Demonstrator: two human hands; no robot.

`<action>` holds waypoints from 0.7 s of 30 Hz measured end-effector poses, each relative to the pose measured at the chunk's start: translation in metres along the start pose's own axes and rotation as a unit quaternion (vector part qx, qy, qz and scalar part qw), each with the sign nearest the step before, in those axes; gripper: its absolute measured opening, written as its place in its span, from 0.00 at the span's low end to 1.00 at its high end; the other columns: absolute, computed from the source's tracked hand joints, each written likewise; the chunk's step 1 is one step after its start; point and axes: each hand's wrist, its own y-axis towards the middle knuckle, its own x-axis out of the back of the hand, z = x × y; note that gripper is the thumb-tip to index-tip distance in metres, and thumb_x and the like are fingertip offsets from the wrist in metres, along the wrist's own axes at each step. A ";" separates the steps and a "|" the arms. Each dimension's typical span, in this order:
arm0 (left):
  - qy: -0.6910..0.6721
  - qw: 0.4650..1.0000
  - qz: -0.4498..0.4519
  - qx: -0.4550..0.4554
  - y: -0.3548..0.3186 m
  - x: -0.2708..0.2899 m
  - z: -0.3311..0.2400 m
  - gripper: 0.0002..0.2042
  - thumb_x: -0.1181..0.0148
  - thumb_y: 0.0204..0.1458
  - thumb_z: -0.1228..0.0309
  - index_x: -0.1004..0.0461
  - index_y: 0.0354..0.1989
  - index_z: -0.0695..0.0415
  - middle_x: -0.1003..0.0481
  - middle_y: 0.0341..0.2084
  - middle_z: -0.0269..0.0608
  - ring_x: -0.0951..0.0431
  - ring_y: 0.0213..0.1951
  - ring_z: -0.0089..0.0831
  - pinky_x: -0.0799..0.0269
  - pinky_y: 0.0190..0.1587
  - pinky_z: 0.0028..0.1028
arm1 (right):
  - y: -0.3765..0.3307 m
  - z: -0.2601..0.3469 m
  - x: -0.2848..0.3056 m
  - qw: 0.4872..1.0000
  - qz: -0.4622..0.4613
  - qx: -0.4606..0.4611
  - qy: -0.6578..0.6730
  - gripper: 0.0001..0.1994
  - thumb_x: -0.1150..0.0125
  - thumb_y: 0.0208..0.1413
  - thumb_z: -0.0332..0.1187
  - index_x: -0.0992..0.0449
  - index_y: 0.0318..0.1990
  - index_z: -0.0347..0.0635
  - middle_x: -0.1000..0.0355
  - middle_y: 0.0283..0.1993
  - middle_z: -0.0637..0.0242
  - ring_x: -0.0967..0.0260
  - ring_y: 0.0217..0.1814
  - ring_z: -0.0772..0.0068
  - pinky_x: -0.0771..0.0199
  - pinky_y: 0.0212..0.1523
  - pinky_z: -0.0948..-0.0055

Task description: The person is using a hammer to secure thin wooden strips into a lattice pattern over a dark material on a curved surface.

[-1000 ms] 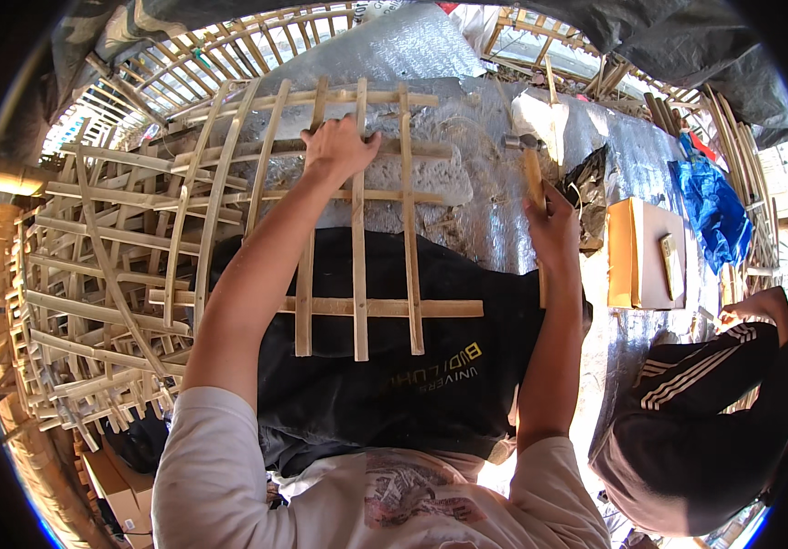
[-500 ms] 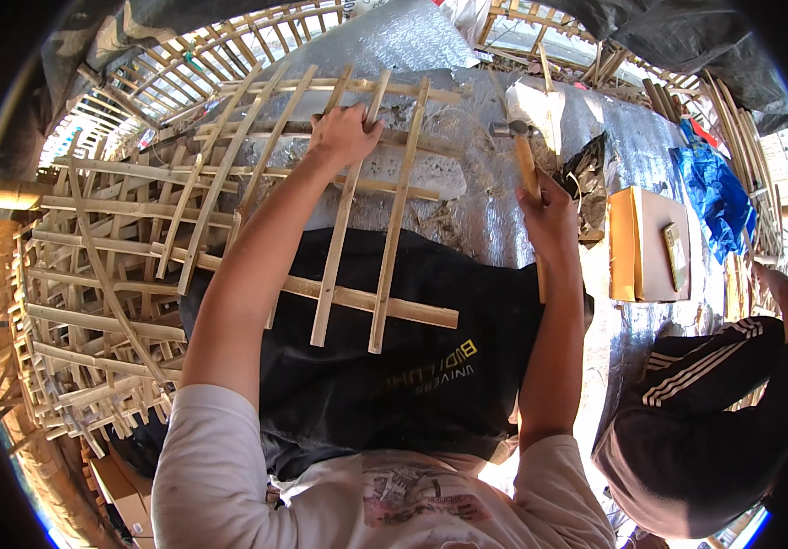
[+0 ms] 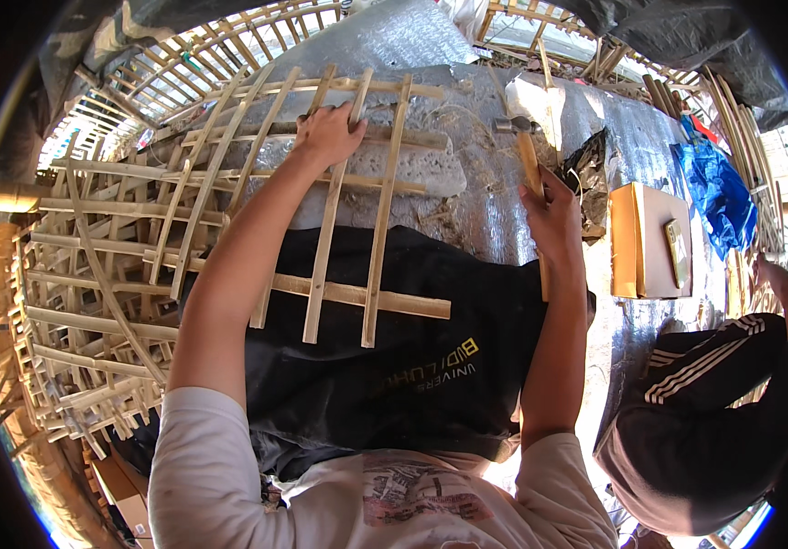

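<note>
Partly over the black cloth [image 3: 339, 403], a bamboo lattice [image 3: 376, 224] is gripped by the left hand [image 3: 330, 137] and, beyond the cloth's right side, a hammer [image 3: 528, 160] by the right hand [image 3: 554, 215]; skewing is risked by one-handed support

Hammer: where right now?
Head view: the hammer is right of centre, held in the right hand, between the bamboo lattice and the brown box.

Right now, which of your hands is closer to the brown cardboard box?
Right. The right hand, holding a hammer, is a little to the left of the brown cardboard box; the left hand is much farther left, on the bamboo lattice.
</note>
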 end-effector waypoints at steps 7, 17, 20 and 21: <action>-0.011 0.990 -0.132 -0.049 0.001 -0.020 0.007 0.18 0.47 0.60 0.52 0.28 0.40 0.56 0.21 0.35 0.51 0.22 0.45 0.53 0.31 0.52 0.54 | 0.000 -0.003 -0.002 1.000 -0.013 0.017 -0.002 0.23 0.32 0.55 0.32 0.26 0.58 0.38 0.22 0.35 0.48 0.23 0.34 0.61 0.26 0.38 0.65; 0.063 0.991 -0.113 -0.045 -0.006 -0.015 0.001 0.30 0.46 0.58 0.48 0.34 0.63 0.56 0.43 0.66 0.55 0.42 0.67 0.57 0.46 0.66 0.61 | -0.003 0.006 0.000 1.000 -0.001 0.008 -0.015 0.24 0.32 0.56 0.32 0.27 0.59 0.36 0.22 0.38 0.46 0.21 0.37 0.59 0.25 0.40 0.64; 0.075 0.995 -0.055 -0.033 -0.006 -0.007 -0.033 0.36 0.54 0.60 0.41 0.44 0.70 0.54 0.54 0.73 0.52 0.53 0.72 0.57 0.58 0.67 0.66 | -0.002 -0.004 0.002 1.000 -0.019 0.016 -0.001 0.24 0.32 0.56 0.32 0.27 0.60 0.37 0.22 0.39 0.46 0.21 0.38 0.59 0.25 0.41 0.64; 0.039 0.999 -0.005 -0.013 -0.007 -0.009 -0.039 0.40 0.63 0.61 0.37 0.51 0.74 0.52 0.59 0.75 0.51 0.59 0.74 0.57 0.68 0.69 0.70 | -0.001 -0.005 0.001 1.000 -0.017 0.017 0.000 0.24 0.32 0.56 0.32 0.27 0.60 0.37 0.22 0.39 0.46 0.21 0.38 0.59 0.25 0.41 0.64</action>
